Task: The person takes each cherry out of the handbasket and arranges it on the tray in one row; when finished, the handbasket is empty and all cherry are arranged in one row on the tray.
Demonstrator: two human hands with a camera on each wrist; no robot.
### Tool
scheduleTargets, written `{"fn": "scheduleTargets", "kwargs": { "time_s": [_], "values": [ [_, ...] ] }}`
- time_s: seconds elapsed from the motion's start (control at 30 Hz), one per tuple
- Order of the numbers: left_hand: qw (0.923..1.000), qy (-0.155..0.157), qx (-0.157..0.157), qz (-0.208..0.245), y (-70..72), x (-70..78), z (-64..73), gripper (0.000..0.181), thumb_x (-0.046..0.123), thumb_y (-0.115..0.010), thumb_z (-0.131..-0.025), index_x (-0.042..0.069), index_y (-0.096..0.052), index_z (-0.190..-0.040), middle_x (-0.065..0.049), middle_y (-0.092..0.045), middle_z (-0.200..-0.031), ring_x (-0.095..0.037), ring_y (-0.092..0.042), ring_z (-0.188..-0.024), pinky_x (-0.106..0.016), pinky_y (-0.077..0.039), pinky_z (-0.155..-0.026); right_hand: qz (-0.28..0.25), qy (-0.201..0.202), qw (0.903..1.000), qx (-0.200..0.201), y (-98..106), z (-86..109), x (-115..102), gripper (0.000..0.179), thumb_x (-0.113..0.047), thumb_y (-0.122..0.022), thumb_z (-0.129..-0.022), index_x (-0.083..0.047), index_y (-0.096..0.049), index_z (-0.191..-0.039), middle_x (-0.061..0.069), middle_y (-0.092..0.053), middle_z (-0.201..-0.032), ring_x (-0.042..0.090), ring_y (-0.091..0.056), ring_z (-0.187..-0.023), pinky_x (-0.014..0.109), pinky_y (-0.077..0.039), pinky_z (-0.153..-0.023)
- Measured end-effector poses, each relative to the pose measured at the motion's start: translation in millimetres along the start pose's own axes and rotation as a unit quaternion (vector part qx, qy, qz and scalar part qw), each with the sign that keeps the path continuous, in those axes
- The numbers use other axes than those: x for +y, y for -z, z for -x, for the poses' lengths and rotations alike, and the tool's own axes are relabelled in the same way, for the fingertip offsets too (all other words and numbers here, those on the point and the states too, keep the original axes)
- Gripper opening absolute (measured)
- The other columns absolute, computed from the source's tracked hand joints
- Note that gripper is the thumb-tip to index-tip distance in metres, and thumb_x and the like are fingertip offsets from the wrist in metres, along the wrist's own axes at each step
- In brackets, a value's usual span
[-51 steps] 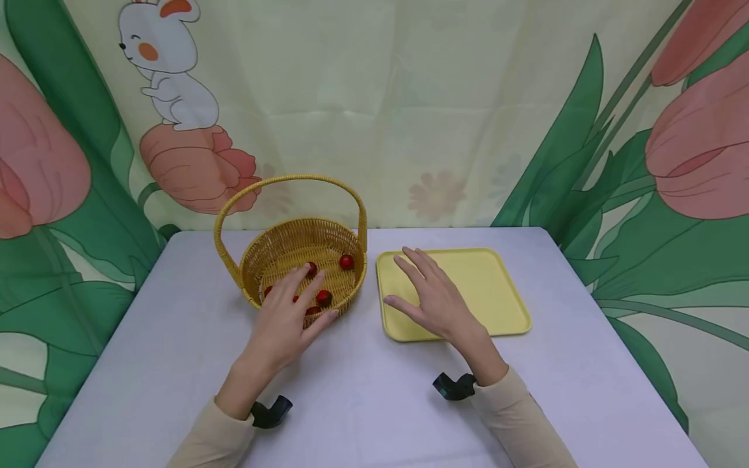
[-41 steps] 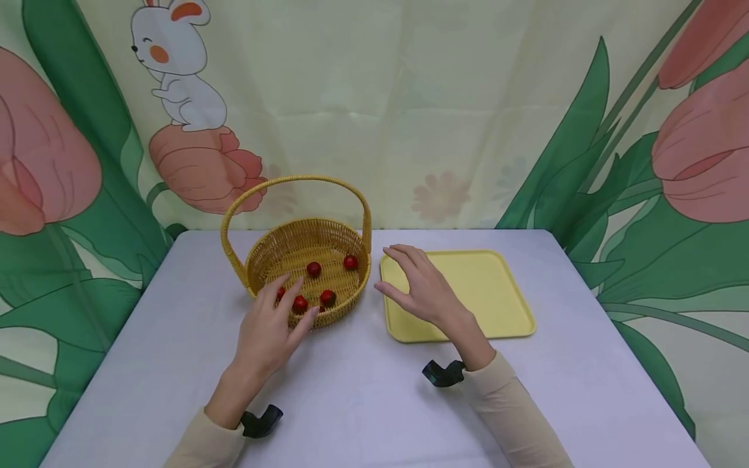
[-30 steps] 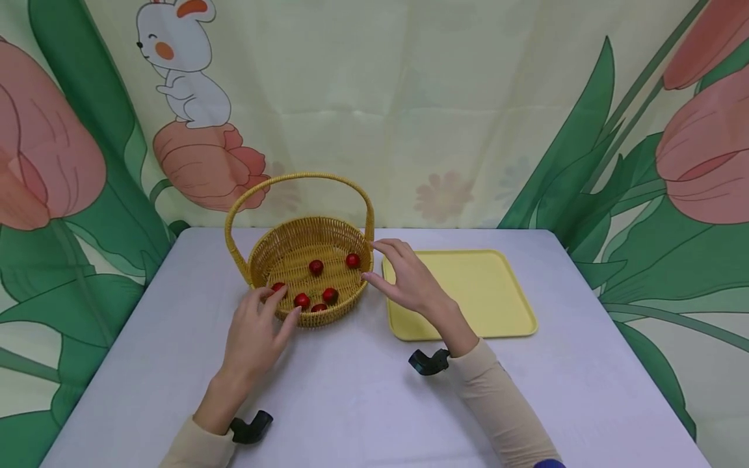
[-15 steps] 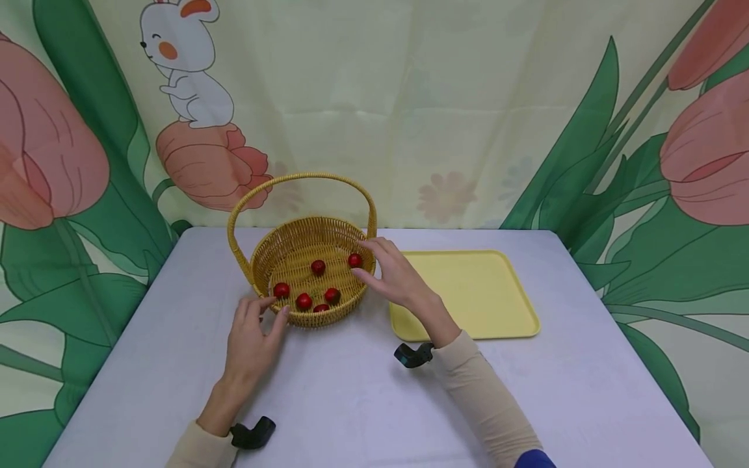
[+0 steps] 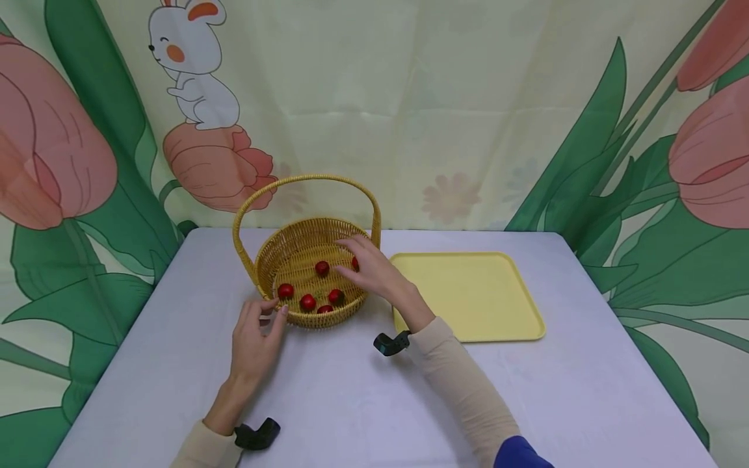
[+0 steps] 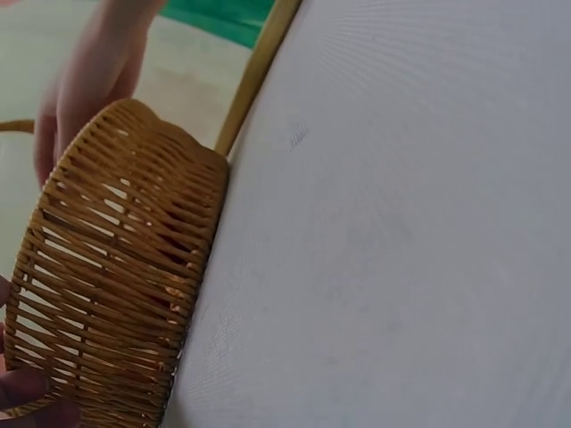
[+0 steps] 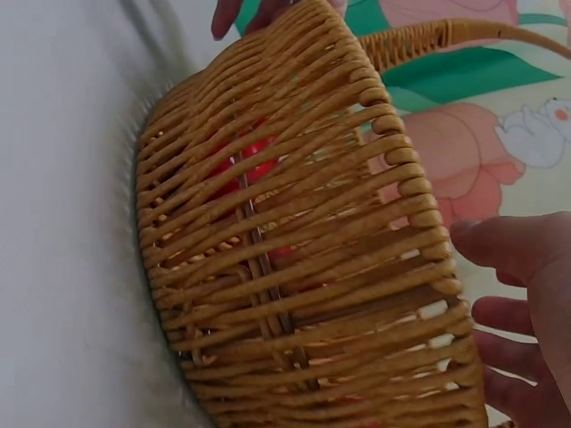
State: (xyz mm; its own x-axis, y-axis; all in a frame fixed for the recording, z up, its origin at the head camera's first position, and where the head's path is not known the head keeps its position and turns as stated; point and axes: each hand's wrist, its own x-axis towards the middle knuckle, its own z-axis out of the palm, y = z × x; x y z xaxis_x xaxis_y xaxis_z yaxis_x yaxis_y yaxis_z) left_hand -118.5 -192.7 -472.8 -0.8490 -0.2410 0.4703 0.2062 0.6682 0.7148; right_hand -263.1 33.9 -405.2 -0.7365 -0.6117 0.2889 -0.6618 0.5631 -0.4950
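Observation:
A woven wicker basket (image 5: 304, 237) with a tall arched handle stands at the table's back left. Several small round red fruits (image 5: 322, 268) lie on its bottom. At the front-left rim my left hand (image 5: 254, 344) pinches the basket edge between thumb and fingers; in the left wrist view its fingers (image 6: 22, 388) lie against the weave. My right hand (image 5: 374, 270) hovers over the basket's right side with its fingers loosely spread, holding nothing. It partly covers a red fruit (image 5: 355, 262) near the right wall. In the right wrist view, its thumb (image 7: 486, 236) is beside the rim.
To the right of the basket lies a flat yellow tray (image 5: 474, 296), its left edge partly behind the right forearm. A white cloth covers the table (image 5: 351, 396). Behind hangs a printed curtain (image 5: 468, 117) with a rabbit and tulips.
My right hand has moved left from over the tray to over the basket. The left hand has drawn back from above the basket to its front-left rim. The red fruits stay inside.

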Motion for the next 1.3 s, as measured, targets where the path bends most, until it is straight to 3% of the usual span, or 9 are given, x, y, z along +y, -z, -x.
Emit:
{"fn": "scheduleTargets", "kwargs": {
  "time_s": [0.17, 0.53, 0.97, 1.13, 1.3],
  "values": [
    [0.9999, 0.003, 0.004, 0.01, -1.0, -0.1, 0.0, 0.026, 0.019, -0.069, -0.095, 0.002, -0.064, -0.114, -0.009, -0.061, -0.109, -0.023, -0.06, -0.1, -0.035, -0.054, -0.08, 0.007, -0.015, 0.9993, -0.033, -8.5, -14.4, -0.5, 0.052, -0.029, -0.066, -0.098, -0.007, -0.051, -0.143, 0.01, -0.053, -0.143, 0.024, -0.053, -0.128, 0.038, -0.047, -0.11],
    [0.9999, 0.006, 0.006, 0.01, 0.1, -2.2, -1.7, 0.025, 0.019, -0.069, -0.095, 0.002, -0.064, -0.113, -0.009, -0.061, -0.109, -0.023, -0.06, -0.102, -0.032, -0.054, -0.08, 0.025, -0.015, 0.9943, -0.102, -30.8, -44.0, -2.7, 0.041, -0.02, -0.065, -0.098, -0.007, -0.058, -0.137, 0.01, -0.057, -0.138, 0.024, -0.053, -0.13, 0.037, -0.045, -0.112],
    [1.0, 0.004, 0.0, 0.007, 0.1, -1.0, 0.2, 0.026, 0.02, -0.068, -0.095, 0.002, -0.063, -0.114, -0.009, -0.061, -0.108, -0.021, -0.061, -0.103, -0.044, -0.055, -0.081, 0.062, -0.019, 0.9812, -0.182, -43.1, -52.9, 1.3, 0.028, -0.01, -0.067, -0.096, -0.01, -0.068, -0.124, 0.006, -0.062, -0.124, 0.019, -0.058, -0.114, 0.033, -0.049, -0.103],
    [1.0, -0.001, -0.001, 0.006, 0.3, -1.0, -0.6, 0.026, 0.02, -0.068, -0.095, 0.002, -0.063, -0.114, -0.01, -0.061, -0.108, -0.024, -0.061, -0.103, -0.044, -0.055, -0.081, 0.068, -0.025, 0.9785, -0.193, -43.9, -53.2, 1.4, 0.03, -0.012, -0.066, -0.097, -0.01, -0.066, -0.127, 0.006, -0.063, -0.126, 0.019, -0.059, -0.116, 0.033, -0.049, -0.104],
    [1.0, 0.0, -0.002, 0.007, -0.1, -1.8, -0.1, 0.026, 0.019, -0.068, -0.095, 0.002, -0.063, -0.114, -0.01, -0.061, -0.109, -0.023, -0.061, -0.104, -0.044, -0.055, -0.081, 0.04, -0.009, 0.984, -0.173, -44.5, -52.6, 1.2, 0.032, -0.017, -0.064, -0.099, -0.008, -0.063, -0.129, 0.007, -0.066, -0.125, 0.018, -0.061, -0.116, 0.032, -0.051, -0.103]
  ]
}}
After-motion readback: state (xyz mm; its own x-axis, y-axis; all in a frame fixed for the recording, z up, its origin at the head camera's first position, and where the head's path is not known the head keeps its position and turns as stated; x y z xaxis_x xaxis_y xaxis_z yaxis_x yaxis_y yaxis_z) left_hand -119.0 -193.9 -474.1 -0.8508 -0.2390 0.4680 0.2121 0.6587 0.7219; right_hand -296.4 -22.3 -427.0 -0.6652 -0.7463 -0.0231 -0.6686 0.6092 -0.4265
